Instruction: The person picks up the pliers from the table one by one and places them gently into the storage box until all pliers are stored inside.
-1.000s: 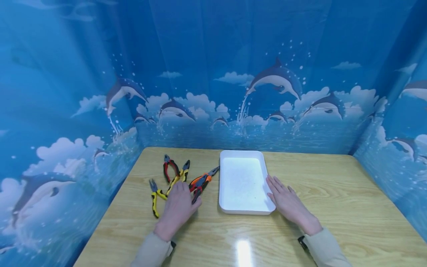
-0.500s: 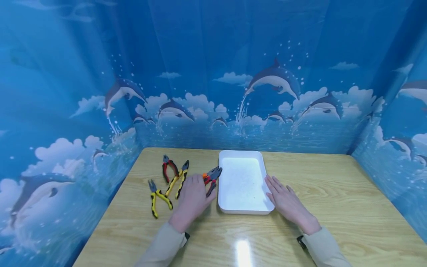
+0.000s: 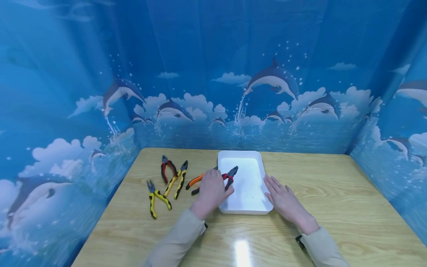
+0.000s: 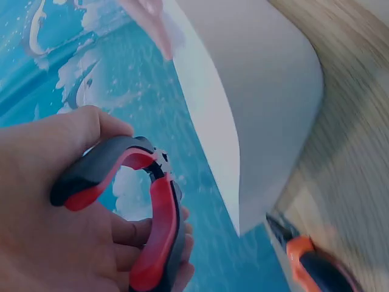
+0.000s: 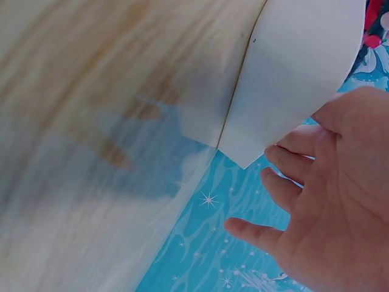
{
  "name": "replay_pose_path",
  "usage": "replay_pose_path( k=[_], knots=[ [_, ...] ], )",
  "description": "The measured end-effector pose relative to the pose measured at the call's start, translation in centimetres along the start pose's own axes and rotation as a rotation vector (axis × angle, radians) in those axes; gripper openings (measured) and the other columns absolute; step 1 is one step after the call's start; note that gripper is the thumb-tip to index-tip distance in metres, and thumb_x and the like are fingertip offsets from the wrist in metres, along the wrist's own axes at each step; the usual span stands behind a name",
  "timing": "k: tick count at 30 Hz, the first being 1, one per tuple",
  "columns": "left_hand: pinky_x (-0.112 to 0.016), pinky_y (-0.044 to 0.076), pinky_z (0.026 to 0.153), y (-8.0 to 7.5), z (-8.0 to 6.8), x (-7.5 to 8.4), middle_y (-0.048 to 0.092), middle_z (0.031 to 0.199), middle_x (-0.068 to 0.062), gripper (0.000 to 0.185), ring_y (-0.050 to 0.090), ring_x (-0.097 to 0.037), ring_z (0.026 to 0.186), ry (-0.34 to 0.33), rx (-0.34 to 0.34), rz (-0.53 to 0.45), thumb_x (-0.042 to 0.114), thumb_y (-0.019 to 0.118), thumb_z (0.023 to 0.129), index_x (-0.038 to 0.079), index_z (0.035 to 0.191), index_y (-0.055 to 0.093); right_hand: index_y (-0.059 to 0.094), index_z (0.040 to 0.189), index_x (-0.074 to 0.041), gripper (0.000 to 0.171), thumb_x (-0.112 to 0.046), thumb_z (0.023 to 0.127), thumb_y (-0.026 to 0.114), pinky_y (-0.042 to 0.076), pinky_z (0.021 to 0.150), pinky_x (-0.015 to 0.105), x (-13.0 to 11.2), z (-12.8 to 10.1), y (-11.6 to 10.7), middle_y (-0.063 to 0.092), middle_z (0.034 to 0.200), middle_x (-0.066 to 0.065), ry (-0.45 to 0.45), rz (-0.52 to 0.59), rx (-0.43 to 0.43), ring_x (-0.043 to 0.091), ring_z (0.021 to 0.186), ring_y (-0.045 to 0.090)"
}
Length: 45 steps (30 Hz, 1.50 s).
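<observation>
My left hand (image 3: 211, 187) grips a pair of red and black pliers (image 3: 230, 175), whose dark nose points over the white tray (image 3: 247, 200). In the left wrist view the fingers curl round the spread red and black handles (image 4: 163, 225), and the pliers are up off the table by the tray's wall (image 4: 267, 97). At the tray's right side, my right hand (image 3: 286, 202) has its fingers extended. The right wrist view has those fingertips touching the tray's outer wall. Orange and black pliers (image 3: 194, 181) lie left of the tray, partly hidden behind the left hand.
Left of the tray lie more pliers: a red and black pair (image 3: 168, 168), a yellow and black pair (image 3: 176, 181) and another yellow pair (image 3: 158, 198). The wooden table (image 3: 320, 174) meets a blue dolphin-print curtain (image 3: 213, 74) at its back and sides.
My left hand has moved right from the pliers group and lifted the red and black pliers over the tray's left edge. The orange pliers remain behind on the table. The right hand stays at the tray.
</observation>
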<state>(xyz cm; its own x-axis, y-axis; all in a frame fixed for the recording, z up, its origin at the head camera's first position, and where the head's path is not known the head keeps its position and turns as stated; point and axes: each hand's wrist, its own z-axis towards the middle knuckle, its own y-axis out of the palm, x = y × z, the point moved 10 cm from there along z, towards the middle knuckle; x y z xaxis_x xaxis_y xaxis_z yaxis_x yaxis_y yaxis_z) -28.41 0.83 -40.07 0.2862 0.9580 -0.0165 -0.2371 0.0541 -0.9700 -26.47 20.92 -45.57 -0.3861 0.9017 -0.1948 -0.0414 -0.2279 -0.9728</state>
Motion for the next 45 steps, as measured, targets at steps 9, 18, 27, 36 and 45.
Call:
replay_pose_path(
  k=[9,18,27,36,45],
  knots=[
    [-0.034,0.047,0.076,4.2,1.5,3.2,0.054,0.088,-0.009,0.062,0.051,-0.022,0.081,0.007,-0.219,0.062,0.061,0.051,0.095,0.000,0.099,0.060,0.032,0.156,0.001,0.056,-0.023,0.108,0.047,0.027,0.111,0.070,0.0,0.0,0.1,0.032,0.162,0.018,0.011,-0.007,-0.004,0.041,0.149,0.029],
    [-0.036,0.049,0.087,6.8,1.7,4.7,0.061,0.099,-0.012,0.069,0.057,-0.023,0.091,-0.014,-0.305,0.081,0.064,0.053,0.094,-0.002,0.112,0.063,0.032,0.156,0.001,0.056,-0.021,0.107,0.049,0.027,0.111,0.070,0.1,0.0,0.1,0.032,0.161,0.019,0.007,-0.019,0.007,0.041,0.148,0.030],
    [-0.036,0.050,0.087,7.4,1.6,4.7,0.065,0.099,-0.011,0.075,0.062,-0.022,0.091,-0.006,-0.281,0.172,0.072,0.058,0.088,0.001,0.112,0.064,0.031,0.156,0.001,0.057,-0.021,0.107,0.050,0.027,0.111,0.070,0.0,-0.1,0.1,0.032,0.161,0.019,0.003,-0.016,0.006,0.041,0.148,0.030],
    [-0.039,0.050,0.095,7.3,1.9,4.6,0.063,0.110,-0.009,0.069,0.060,-0.021,0.098,-0.018,-0.291,0.089,0.067,0.060,0.091,0.008,0.125,0.063,0.032,0.155,0.001,0.056,-0.021,0.107,0.050,0.028,0.110,0.070,-0.2,-0.1,-0.1,0.033,0.161,0.019,-0.003,-0.024,0.012,0.041,0.148,0.031],
    [-0.038,0.053,0.094,6.3,0.9,7.6,0.058,0.139,-0.002,0.046,0.058,-0.021,0.118,0.327,-0.214,0.073,0.046,0.065,0.097,0.022,0.137,0.063,0.033,0.155,0.002,0.056,-0.022,0.107,0.050,0.030,0.109,0.070,-0.2,0.0,0.1,0.034,0.160,0.019,-0.025,-0.023,0.037,0.041,0.147,0.032]
  ],
)
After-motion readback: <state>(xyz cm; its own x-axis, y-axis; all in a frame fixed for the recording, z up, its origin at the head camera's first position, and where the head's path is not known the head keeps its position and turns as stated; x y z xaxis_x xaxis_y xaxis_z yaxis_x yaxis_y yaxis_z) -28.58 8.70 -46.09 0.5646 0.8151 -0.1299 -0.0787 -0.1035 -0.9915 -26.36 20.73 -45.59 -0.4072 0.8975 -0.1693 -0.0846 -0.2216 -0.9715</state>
